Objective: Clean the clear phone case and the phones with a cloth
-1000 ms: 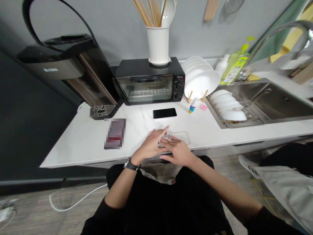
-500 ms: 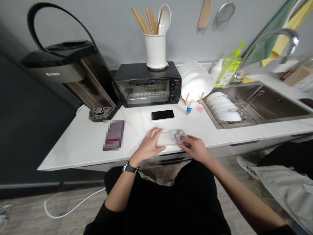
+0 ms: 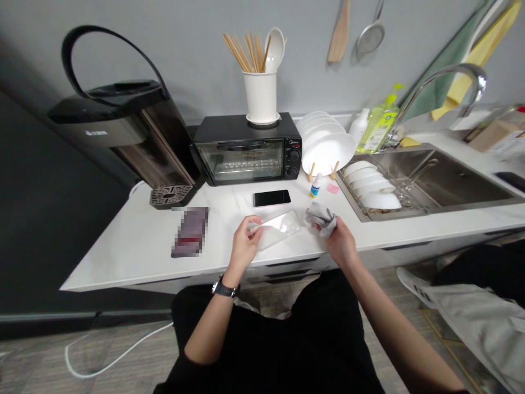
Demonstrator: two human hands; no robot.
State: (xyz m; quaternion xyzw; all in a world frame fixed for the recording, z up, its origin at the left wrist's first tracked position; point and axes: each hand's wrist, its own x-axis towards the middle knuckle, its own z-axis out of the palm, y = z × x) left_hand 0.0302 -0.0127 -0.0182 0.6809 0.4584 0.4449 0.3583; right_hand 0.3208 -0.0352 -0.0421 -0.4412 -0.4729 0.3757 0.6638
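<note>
My left hand [image 3: 243, 244] pinches one end of a clear phone case [image 3: 279, 229] and holds it tilted just above the white counter [image 3: 139, 241]. My right hand [image 3: 339, 241] is closed around a crumpled grey cloth [image 3: 320, 218], a little to the right of the case and apart from it. A black phone [image 3: 271, 197] lies face up on the counter just behind the case. A small white dropper bottle [image 3: 315, 186] stands to the phone's right.
A black toaster oven [image 3: 247, 149] with a white utensil holder [image 3: 261, 96] on top stands at the back. A black water dispenser [image 3: 123, 126] is at left, a blurred dark flat item [image 3: 190, 238] near it. White plates [image 3: 328, 146], stacked bowls [image 3: 373, 189] and a sink [image 3: 447, 175] are at right.
Both hands were together on the case lying flat. Now the left hand has lifted the case by one end, and the right hand has drawn the cloth off to the right.
</note>
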